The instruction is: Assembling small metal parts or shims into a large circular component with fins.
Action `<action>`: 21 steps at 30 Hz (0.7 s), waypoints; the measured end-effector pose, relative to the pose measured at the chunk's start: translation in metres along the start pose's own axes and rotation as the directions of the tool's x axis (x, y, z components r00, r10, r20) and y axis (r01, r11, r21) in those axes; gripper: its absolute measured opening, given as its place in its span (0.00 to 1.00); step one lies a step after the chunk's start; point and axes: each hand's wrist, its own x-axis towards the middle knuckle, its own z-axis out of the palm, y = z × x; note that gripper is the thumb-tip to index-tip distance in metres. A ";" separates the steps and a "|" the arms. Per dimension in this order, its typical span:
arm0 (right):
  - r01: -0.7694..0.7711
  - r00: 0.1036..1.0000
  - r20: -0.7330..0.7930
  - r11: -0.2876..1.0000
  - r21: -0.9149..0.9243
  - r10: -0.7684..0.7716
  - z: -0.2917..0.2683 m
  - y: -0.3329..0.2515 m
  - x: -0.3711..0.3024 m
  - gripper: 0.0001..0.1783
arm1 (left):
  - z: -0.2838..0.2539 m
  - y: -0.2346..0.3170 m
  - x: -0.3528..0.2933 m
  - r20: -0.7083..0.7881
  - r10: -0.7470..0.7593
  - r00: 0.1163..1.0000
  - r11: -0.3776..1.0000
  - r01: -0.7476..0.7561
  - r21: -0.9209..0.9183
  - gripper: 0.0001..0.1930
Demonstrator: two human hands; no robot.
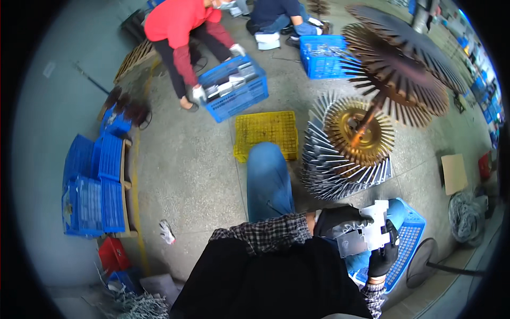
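Both hands gloved black, clamped on a flat grey metal plate (366, 231) with notched edges, held over the lap. Left hand (340, 219) grips its upper left edge, right hand (383, 256) its lower right. Blue lattice crate (409, 239) just beneath. Ahead: brass-coloured disc (360, 131) with radiating slots, ringed by fanned plates; yellow crate (265, 132) beside it.

The grey concrete floor (186, 165) carries a yellow plastic crate (265, 133) turned over, two blue crates (234, 87) of metal parts, a fanned ring of metal plates (329, 170), a stray white glove (167, 232) and a cardboard piece (454, 173).
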 end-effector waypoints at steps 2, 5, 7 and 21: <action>0.039 0.998 0.055 0.999 -0.029 -0.037 -0.002 -0.004 -0.002 0.26 | 0.002 -0.005 -0.008 0.003 -0.024 1.000 0.998 0.024 -0.053 0.29; 0.102 0.986 0.129 0.995 0.000 -0.101 -0.008 -0.003 -0.001 0.27 | 0.011 -0.017 -0.021 0.013 0.015 1.000 0.988 -0.013 -0.155 0.27; 0.028 0.982 0.179 0.986 0.164 -0.057 -0.014 -0.010 0.009 0.29 | 0.019 -0.025 -0.036 0.136 -0.150 0.979 0.958 0.178 -0.227 0.25; -0.638 0.591 0.794 0.686 0.351 0.142 -0.043 0.044 0.080 0.23 | -0.021 0.021 0.010 0.665 -0.491 0.563 0.655 0.742 -0.144 0.16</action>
